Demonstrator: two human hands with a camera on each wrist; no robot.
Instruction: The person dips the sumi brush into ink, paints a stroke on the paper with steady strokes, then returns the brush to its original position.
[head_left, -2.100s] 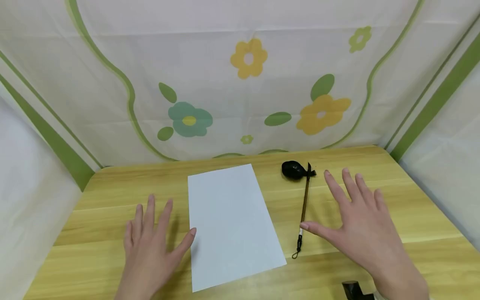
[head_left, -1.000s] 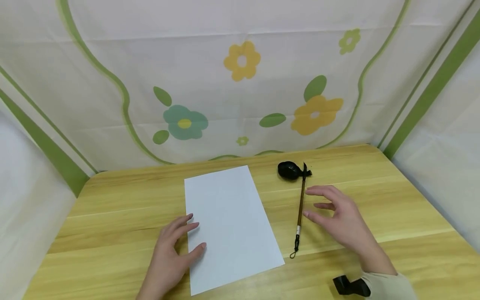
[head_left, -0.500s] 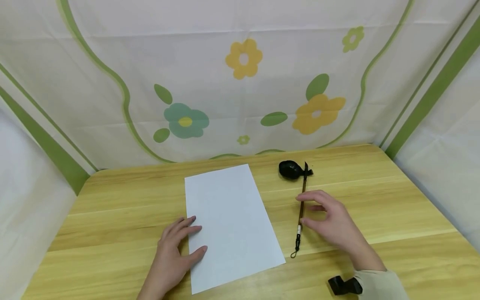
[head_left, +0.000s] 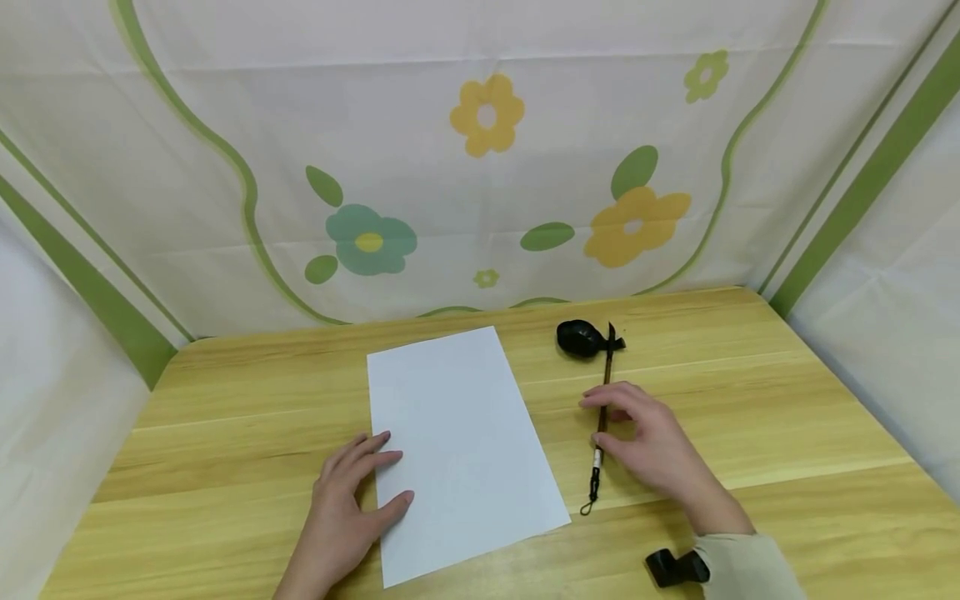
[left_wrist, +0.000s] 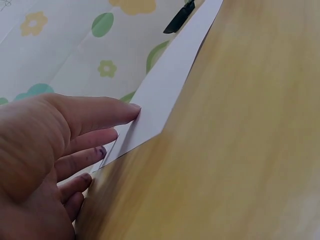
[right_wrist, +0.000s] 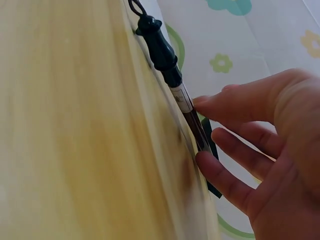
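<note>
A blank white sheet of paper [head_left: 457,450] lies on the wooden table. My left hand [head_left: 345,504] rests on its left edge, thumb and fingers spread; in the left wrist view the thumb touches the paper. To the right of the sheet lies a writing brush [head_left: 607,375] with a brown handle, a pale label and a black hanging loop. Its dark tip rests across the neck of a rounded black object [head_left: 577,338]. My right hand [head_left: 645,429] arches over the handle, fingers loosely bent across it. In the right wrist view the thumb lies against the brush beside the label [right_wrist: 182,100].
A patterned white cloth [head_left: 420,142] with flowers hangs behind the wooden table [head_left: 247,417], and white cloth walls stand at both sides. A small black device [head_left: 675,568] sits at the right sleeve cuff [head_left: 746,567].
My left hand has come in from the left onto the paper's edge. My right hand has moved left and down from beside the brush to over its handle. Paper and brush stay put.
</note>
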